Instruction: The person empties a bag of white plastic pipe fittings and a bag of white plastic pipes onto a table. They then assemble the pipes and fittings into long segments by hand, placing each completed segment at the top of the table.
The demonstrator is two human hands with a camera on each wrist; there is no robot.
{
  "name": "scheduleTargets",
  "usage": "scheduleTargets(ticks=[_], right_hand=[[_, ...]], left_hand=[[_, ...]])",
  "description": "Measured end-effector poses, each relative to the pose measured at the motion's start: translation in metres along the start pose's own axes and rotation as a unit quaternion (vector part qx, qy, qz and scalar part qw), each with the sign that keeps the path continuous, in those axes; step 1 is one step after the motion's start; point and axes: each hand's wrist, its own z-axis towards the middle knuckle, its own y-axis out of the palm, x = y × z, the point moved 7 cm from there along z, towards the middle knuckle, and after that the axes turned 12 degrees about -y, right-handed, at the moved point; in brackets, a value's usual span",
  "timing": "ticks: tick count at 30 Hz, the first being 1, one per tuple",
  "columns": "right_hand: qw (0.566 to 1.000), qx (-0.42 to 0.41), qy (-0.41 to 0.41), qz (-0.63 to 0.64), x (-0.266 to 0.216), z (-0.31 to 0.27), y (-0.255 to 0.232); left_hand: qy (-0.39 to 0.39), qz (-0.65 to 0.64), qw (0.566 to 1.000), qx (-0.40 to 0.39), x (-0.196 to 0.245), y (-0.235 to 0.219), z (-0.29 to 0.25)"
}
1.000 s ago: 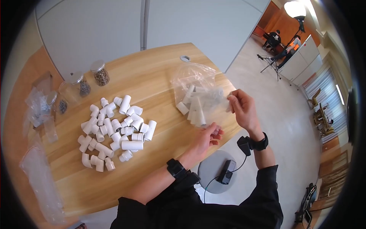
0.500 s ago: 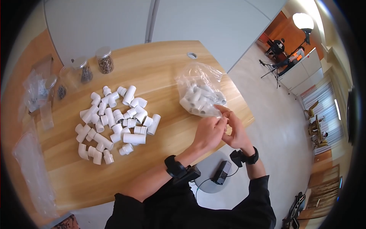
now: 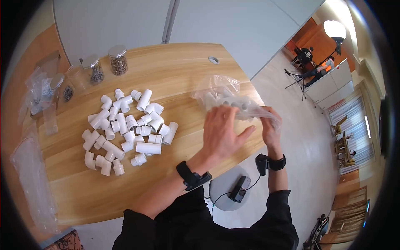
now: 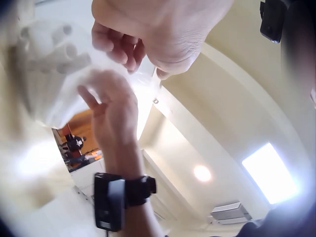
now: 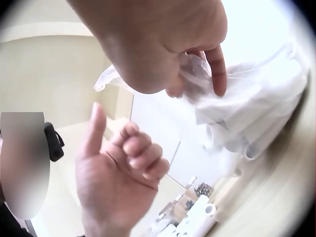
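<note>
A clear plastic bag [image 3: 216, 85] full of white pipe fittings is at the right end of the table. My right hand [image 3: 271, 129] grips the bag's gathered neck, which pokes out past the fist in the right wrist view [image 5: 195, 74]. Beside the bag is my left hand [image 3: 221, 131], thumb spread away from loosely bent fingers, holding nothing. The right wrist view shows this left hand [image 5: 121, 182] palm up, apart from the bag. Through the film in the left wrist view, tube ends of the fittings [image 4: 71, 50] show.
Loose white pipe fittings [image 3: 148, 148] lie in a pile left of the bag. Glass jars [image 3: 118, 62] with small metal parts stand along the far left side. Flat plastic bags [image 3: 33, 179] lie at the left edge. A grey stool [image 3: 218, 187] stands below the table's near edge.
Both hands met at the bag's neck half a second ago. Now the left hand has let go and moved left, while the right hand has pulled the neck right and up, tilting the bag.
</note>
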Motion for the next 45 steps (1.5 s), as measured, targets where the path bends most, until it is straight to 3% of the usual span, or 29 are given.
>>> scheduleTargets(ticks=[1,5,7,10,20,25,28,30,45], right_hand=[[1.0,-0.005,0.007,0.006,0.002,0.001,-0.004],[0.998,-0.036,0.03,0.042,-0.003,-0.002,-0.003],[0.996,-0.06,0.033,0.056,-0.007,-0.005,0.004],[0.992,-0.095,0.026,0.083,-0.012,-0.008,0.011],[0.966,-0.103,0.039,0.235,-0.014,0.021,0.024],[0.96,-0.097,0.04,0.261,-0.011,0.038,0.034],[0.963,-0.073,0.02,0.261,-0.014,0.045,0.034],[0.952,-0.016,0.06,0.301,-0.018,0.05,0.034],[0.953,-0.047,0.041,0.296,-0.049,0.067,0.062]], left_hand=[[-0.061,0.047,0.994,-0.08,-0.013,0.01,-0.001],[-0.084,0.142,0.981,-0.098,-0.032,0.021,-0.008],[-0.121,0.182,0.959,-0.179,-0.045,0.032,-0.013],[-0.119,0.177,0.958,-0.193,-0.05,0.033,-0.013],[-0.08,0.198,0.96,-0.179,-0.041,0.031,-0.011],[-0.092,0.175,0.972,-0.129,-0.042,0.021,-0.004],[-0.102,0.167,0.975,-0.109,-0.044,0.018,-0.004],[-0.112,0.171,0.974,-0.101,-0.045,0.017,-0.003],[-0.141,0.123,0.979,-0.08,-0.061,0.018,-0.005]])
